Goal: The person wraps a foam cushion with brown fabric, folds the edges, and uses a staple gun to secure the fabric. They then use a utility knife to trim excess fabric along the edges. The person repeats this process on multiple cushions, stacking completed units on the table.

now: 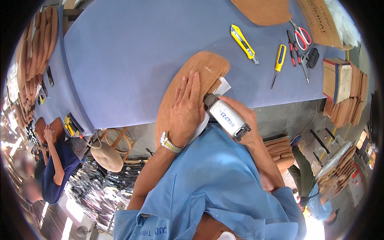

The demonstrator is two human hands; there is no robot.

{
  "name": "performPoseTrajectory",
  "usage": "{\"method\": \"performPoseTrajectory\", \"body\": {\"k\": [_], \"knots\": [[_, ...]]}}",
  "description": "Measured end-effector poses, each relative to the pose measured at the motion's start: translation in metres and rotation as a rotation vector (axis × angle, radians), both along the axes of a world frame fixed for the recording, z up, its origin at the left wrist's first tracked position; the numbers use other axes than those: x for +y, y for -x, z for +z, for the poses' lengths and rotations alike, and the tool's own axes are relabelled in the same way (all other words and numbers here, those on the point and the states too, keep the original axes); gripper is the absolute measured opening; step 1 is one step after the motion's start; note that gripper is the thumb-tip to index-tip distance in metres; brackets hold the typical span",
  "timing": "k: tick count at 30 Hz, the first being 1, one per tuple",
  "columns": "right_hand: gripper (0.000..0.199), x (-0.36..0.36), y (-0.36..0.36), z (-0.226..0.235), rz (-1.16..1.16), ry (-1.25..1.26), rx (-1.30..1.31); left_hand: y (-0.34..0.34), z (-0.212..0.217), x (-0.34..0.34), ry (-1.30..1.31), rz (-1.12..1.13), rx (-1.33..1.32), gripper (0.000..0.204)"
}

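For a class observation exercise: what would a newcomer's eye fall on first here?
Probably the brown pad in the middle, overhanging the near edge of the blue table, with the left grip flat on it. The right grip holds a silver tool at the pad's right edge. Next, the yellow cutter stands out on the table, right of the pad.

Your left hand (187,100) lies flat on the curved brown panel (212,64), which overhangs the blue table (116,64). Your right hand (246,118) grips a silver handheld tool (227,117), its dark end at the panel's edge (contact is hard to tell). Beyond lie a yellow utility knife (243,43) and a screwdriver (281,58).
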State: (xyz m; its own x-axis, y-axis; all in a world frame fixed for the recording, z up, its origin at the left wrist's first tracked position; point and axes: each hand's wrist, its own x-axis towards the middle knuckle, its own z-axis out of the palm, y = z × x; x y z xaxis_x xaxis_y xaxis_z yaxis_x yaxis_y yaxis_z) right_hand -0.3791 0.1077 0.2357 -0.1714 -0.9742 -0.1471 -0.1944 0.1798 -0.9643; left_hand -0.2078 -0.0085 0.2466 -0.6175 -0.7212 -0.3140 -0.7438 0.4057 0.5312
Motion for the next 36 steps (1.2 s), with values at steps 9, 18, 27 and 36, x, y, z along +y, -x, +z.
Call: {"method": "performPoseTrajectory", "body": {"k": [9,18,27,36], "knots": [[0.067,0.001,0.004,0.006,0.062,-0.117,-0.086,-0.001,-0.008,0.005,-0.044,0.033,0.013,0.093],[0.064,0.010,0.000,-0.005,0.062,-0.016,-0.020,-0.005,-0.018,0.012,-0.051,0.116,0.059,0.092],[0.063,0.000,-0.004,0.004,0.073,-0.145,-0.106,0.001,-0.013,0.008,-0.071,0.128,0.000,0.080],[0.069,-0.006,-0.006,0.004,0.010,0.085,-0.019,0.000,-0.003,0.001,0.130,-0.009,0.048,0.076]]}}
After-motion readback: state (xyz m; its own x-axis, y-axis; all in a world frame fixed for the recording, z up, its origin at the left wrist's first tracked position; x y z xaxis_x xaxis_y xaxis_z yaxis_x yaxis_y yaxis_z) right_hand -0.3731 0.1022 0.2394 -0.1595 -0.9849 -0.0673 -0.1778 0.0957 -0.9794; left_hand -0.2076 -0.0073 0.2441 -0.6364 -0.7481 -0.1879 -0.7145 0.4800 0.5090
